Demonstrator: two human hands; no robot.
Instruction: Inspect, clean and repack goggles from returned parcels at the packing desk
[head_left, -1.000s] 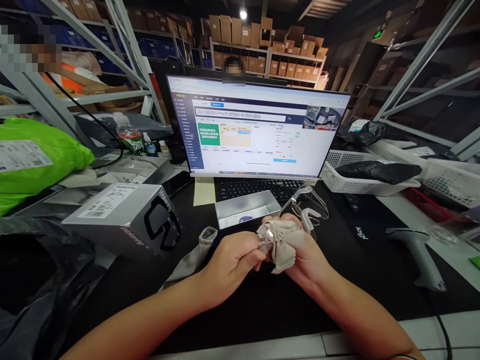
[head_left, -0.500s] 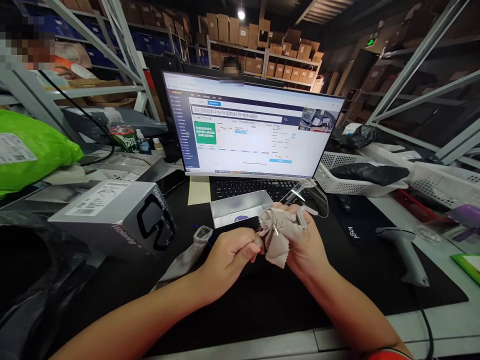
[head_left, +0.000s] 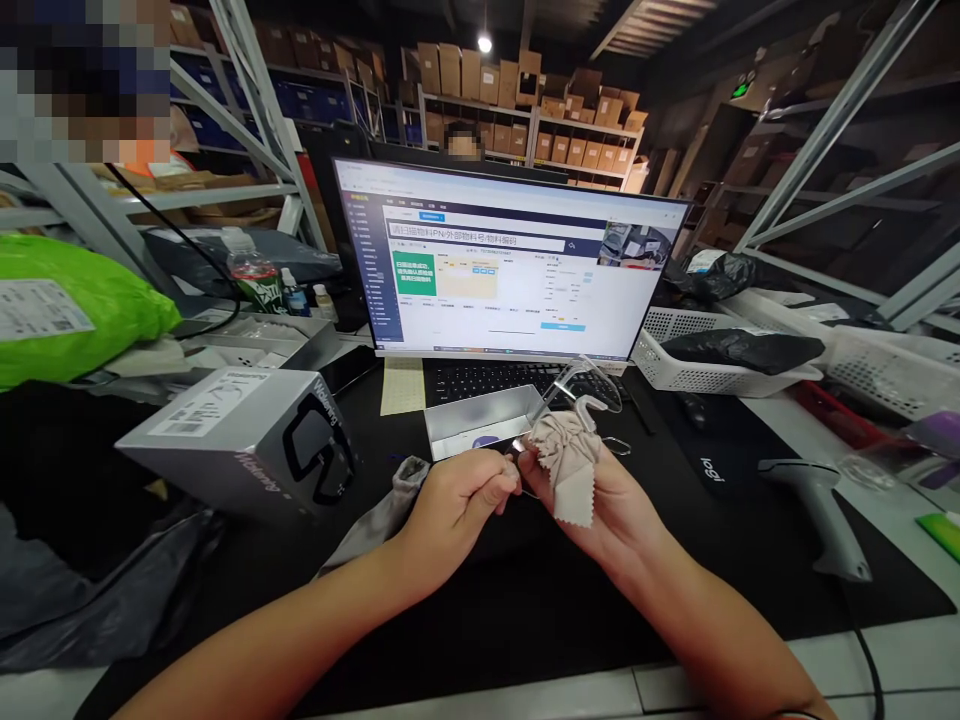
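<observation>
My left hand [head_left: 461, 497] is closed in a pinch on one temple end of a pair of clear glasses [head_left: 581, 390], held above the black desk mat [head_left: 525, 600]. My right hand [head_left: 600, 500] grips a beige cleaning cloth [head_left: 568, 460] bunched round the frame of the glasses. The clear lenses stick out beyond the cloth, toward the keyboard [head_left: 510, 378]. An open silver box tray [head_left: 480, 420] lies just behind my hands. A grey soft pouch [head_left: 386, 510] lies on the mat under my left wrist.
A grey product box [head_left: 240, 440] stands to the left, a lit monitor [head_left: 510, 265] straight ahead. A barcode scanner [head_left: 821, 510] lies right, white baskets [head_left: 712, 365] behind it. A green parcel [head_left: 67, 310] and black bags [head_left: 75, 560] fill the left. Another person sits behind the monitor.
Both hands rose slightly toward the tray. The cloth has slid along the glasses, hanging lower from my right hand, and my left fingers now pinch the bare temple end.
</observation>
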